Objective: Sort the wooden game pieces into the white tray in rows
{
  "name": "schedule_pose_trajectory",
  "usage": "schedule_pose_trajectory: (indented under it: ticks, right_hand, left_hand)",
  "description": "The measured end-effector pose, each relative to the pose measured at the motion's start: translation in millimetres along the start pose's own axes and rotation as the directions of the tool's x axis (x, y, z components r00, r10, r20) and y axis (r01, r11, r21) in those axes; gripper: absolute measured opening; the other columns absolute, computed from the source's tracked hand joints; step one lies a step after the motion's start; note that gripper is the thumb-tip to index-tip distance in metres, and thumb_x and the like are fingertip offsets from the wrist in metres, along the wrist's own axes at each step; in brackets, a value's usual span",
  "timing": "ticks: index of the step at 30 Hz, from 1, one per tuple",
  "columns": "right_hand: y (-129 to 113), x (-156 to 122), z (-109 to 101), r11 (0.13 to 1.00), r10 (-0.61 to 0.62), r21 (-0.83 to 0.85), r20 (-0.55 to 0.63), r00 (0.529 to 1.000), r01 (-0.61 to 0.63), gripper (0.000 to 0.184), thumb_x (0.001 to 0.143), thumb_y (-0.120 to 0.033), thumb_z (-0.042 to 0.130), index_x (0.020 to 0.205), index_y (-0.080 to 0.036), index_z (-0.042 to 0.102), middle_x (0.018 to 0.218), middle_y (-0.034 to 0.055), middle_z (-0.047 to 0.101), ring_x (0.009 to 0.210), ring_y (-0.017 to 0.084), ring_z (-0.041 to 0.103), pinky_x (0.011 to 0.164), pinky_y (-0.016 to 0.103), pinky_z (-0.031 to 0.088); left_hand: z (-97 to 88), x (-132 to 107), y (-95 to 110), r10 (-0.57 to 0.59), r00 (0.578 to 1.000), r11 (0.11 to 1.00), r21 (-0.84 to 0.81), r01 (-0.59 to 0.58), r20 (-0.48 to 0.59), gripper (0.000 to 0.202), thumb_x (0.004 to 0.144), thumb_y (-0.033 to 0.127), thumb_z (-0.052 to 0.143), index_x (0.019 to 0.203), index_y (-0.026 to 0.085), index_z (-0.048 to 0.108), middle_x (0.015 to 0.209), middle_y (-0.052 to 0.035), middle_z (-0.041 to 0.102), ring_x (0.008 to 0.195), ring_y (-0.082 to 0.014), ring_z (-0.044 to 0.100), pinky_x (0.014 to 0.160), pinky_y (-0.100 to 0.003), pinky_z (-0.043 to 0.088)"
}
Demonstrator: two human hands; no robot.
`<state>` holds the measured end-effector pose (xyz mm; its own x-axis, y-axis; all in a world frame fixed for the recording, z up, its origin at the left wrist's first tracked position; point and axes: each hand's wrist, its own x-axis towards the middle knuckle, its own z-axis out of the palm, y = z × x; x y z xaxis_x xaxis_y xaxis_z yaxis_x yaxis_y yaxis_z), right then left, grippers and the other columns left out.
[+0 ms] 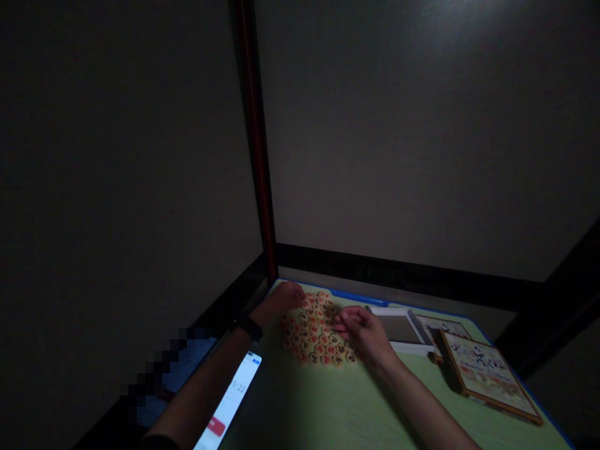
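Round wooden Chinese chess pieces (323, 340) with red and black characters lie packed together in a flat cluster on the pale green table. At the cluster's far left edge is my left hand (288, 296), its fingers curled in; whatever they hold, if anything, is hidden. A dark band circles that wrist. My right hand (359, 325) hovers over the right side of the cluster, thumb and fingers bent together. Dim light and blur keep me from seeing what is between those fingertips.
A lit phone (233, 400) lies beneath my left forearm. Right of the pieces is an open white box (403, 331). Beyond it, a wood-framed box with a printed lid (490, 374) rests on the green table (319, 406). Walls meet in a corner behind.
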<state>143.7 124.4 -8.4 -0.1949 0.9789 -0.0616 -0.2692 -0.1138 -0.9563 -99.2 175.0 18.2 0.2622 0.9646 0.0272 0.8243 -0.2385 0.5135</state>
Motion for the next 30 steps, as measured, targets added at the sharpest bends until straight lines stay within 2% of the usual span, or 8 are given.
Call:
schedule_pose_trajectory:
  ticks: [4,9,19,23,25,26,28,30]
  right_hand:
    - [3,2,-4,0.999,-0.006,-0.039,0.015,1.000,0.006,0.054,0.050,-0.052,0.092,0.081,-0.016,0.067,0.077,0.0068,0.074,0.066,0.019,0.070,0.056,0.027,0.055]
    - [1,0,-4,0.998,0.008,-0.059,0.008,1.000,-0.007,0.053,0.047,-0.052,0.093,0.078,-0.016,0.070,0.074,0.0061,0.074,0.065,0.019,0.069,0.056,0.027,0.054]
    - [-8,-1,-9,0.999,0.034,-0.039,-0.037,0.999,-0.035,0.060,0.038,-0.055,0.094,0.077,-0.015,0.071,0.071,0.0062,0.073,0.064,0.017,0.067,0.055,0.024,0.050]
    - [-5,14,-17,0.982,-0.057,-0.182,-0.012,0.998,0.054,0.054,0.051,-0.056,0.089,0.080,-0.015,0.071,0.076,0.0089,0.074,0.069,0.022,0.069,0.059,0.029,0.052]
    - [-10,31,-15,0.889,-0.134,-0.439,0.024,0.991,0.130,0.041,0.069,-0.052,0.078,0.085,-0.015,0.071,0.077,0.0095,0.075,0.072,0.023,0.070,0.063,0.031,0.054]
    - [-13,41,-11,0.779,-0.164,-0.604,0.065,0.984,0.170,0.032,0.078,-0.045,0.071,0.089,-0.014,0.072,0.081,0.0101,0.076,0.076,0.024,0.071,0.068,0.031,0.054]
    - [-22,62,-1,0.433,-0.159,-0.867,0.197,0.968,0.247,0.023,0.086,-0.029,0.062,0.101,-0.015,0.073,0.099,0.0109,0.077,0.092,0.023,0.072,0.079,0.029,0.052]
    - [-30,82,13,0.280,-0.110,-0.916,0.267,0.957,0.288,0.027,0.083,-0.020,0.064,0.108,-0.015,0.074,0.108,0.0115,0.076,0.103,0.024,0.070,0.086,0.028,0.049]
  left_hand:
    - [6.5,4,-10,-0.055,0.998,0.979,0.194,0.059,-0.024,0.013,0.077,0.016,0.066,0.085,0.015,0.076,0.095,-0.0106,0.075,0.094,-0.0240,0.066,0.088,-0.032,0.049]
    - [18.2,9,-8,-0.075,0.996,0.955,0.284,0.083,-0.039,0.017,0.078,0.014,0.062,0.087,0.015,0.076,0.099,-0.0109,0.075,0.100,-0.0255,0.066,0.091,-0.034,0.049]
    - [17.6,10,-12,-0.071,0.994,0.952,0.291,0.092,-0.081,0.018,0.077,0.014,0.061,0.085,0.015,0.077,0.095,-0.0089,0.075,0.094,-0.0215,0.068,0.089,-0.030,0.050]
    - [6.9,8,-16,-0.090,0.989,0.956,0.269,0.119,-0.118,0.023,0.083,0.014,0.056,0.090,0.015,0.078,0.096,-0.0107,0.076,0.093,-0.0213,0.068,0.090,-0.029,0.050]
    - [-1.1,5,-19,-0.110,0.985,0.955,0.262,0.142,-0.133,0.025,0.086,0.014,0.053,0.094,0.013,0.077,0.099,-0.0133,0.076,0.095,-0.0222,0.068,0.091,-0.030,0.049]
    - [-4.8,3,-21,-0.123,0.982,0.953,0.259,0.156,-0.140,0.027,0.088,0.014,0.051,0.096,0.012,0.077,0.102,-0.0147,0.075,0.097,-0.0228,0.068,0.092,-0.031,0.049]
    - [-10.7,-2,-25,-0.146,0.977,0.949,0.256,0.182,-0.153,0.029,0.089,0.011,0.048,0.099,0.010,0.076,0.105,-0.0167,0.074,0.100,-0.0239,0.068,0.094,-0.033,0.049]
    - [-14.0,-8,-30,-0.163,0.974,0.947,0.252,0.198,-0.156,0.030,0.088,0.009,0.047,0.102,0.010,0.074,0.107,-0.0160,0.074,0.103,-0.0239,0.067,0.096,-0.034,0.048]
